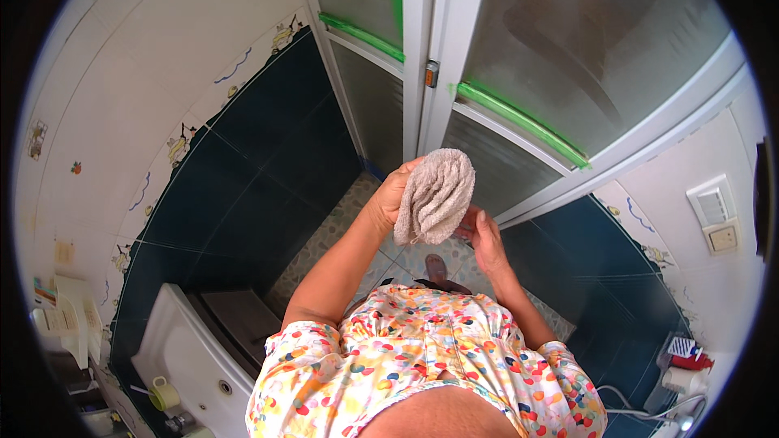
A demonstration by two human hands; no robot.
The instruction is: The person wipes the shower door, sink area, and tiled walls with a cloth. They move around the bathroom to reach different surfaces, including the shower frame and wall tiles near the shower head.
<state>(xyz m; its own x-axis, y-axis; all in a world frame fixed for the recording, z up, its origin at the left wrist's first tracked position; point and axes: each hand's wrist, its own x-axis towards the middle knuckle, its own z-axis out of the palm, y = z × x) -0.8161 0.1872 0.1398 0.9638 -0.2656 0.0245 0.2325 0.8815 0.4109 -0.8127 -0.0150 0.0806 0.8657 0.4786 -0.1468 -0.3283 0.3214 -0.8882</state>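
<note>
A crumpled beige terry cloth (438,195) is held up in front of my chest. My left hand (393,195) grips its left edge, the fingers wrapped round behind the fabric. Just right of the cloth's lower corner, my right hand (487,245) is raised with thumb and fingers apart. Some of its fingertips lie behind the cloth, and whether they touch it I cannot tell. Beyond both hands stands a white-framed folding door (442,57) with frosted panels and a small orange-grey latch (432,74).
Bright green strips (519,122) run along the door's rails. At lower left is a white washbasin (182,332) with a pale yellow cup (164,393). A wall switch (714,204) sits at right, above a white cable (641,412). Pebble-patterned tiles cover the floor (324,243).
</note>
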